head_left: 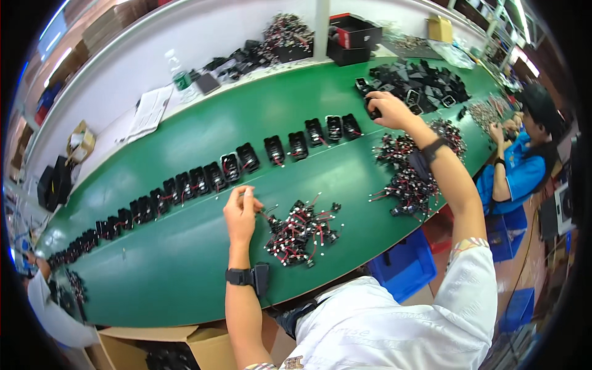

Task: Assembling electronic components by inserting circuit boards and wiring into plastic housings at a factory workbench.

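My right hand (390,110) reaches to the left edge of a heap of black plastic housings (425,83), its fingers curled round one dark housing (372,112). Near the table's middle, my left hand (241,213) is closed in a pinch. What it holds, if anything, is too small to make out. Just right of it lies a small pile of black parts with red wires and white connectors (299,234). A long row of black housings (248,158), some with wires showing, runs across the green table (185,259) beyond my left hand.
A larger pile of wired parts (410,166) lies under my right forearm. Along the back shelf are a water bottle (179,75), papers (150,111) and a black box (353,38). A co-worker in blue (515,157) sits at right; another person's white sleeve (55,305) shows far left.
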Demonstrator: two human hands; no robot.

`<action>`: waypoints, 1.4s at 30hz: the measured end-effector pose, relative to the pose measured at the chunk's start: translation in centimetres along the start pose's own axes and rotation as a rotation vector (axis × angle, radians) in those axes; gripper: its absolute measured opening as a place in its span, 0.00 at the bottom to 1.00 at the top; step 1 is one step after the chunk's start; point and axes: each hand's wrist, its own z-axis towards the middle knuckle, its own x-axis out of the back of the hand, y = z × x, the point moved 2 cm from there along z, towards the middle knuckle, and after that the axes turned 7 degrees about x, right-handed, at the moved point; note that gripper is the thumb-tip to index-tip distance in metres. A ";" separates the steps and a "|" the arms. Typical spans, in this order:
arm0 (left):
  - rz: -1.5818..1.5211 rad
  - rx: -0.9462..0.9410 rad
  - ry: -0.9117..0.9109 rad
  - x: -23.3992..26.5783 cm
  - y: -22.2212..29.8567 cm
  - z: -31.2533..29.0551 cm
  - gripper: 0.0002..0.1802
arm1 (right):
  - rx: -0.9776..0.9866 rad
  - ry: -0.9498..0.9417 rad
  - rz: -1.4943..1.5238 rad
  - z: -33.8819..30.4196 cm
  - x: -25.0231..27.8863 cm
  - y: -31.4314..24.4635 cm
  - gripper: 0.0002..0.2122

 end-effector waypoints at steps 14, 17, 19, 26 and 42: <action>-0.035 0.005 0.008 0.5 0.0 0.0 0.11 | 0.072 -0.132 0.041 0.5 -1.2 -0.1 0.15; -0.026 0.019 0.033 0.9 0.1 0.3 0.12 | 0.062 -0.131 0.051 2.9 -0.6 0.4 0.15; -0.031 0.052 0.048 0.3 -0.5 0.6 0.12 | 0.107 -0.109 0.043 5.5 -0.4 1.7 0.15; 0.042 0.071 0.133 1.7 -0.2 -1.1 0.11 | -0.264 0.117 -0.169 18.2 -0.4 11.0 0.20; 0.136 0.129 0.134 0.6 0.4 -1.4 0.09 | -0.610 0.495 -0.153 23.0 -1.5 22.0 0.11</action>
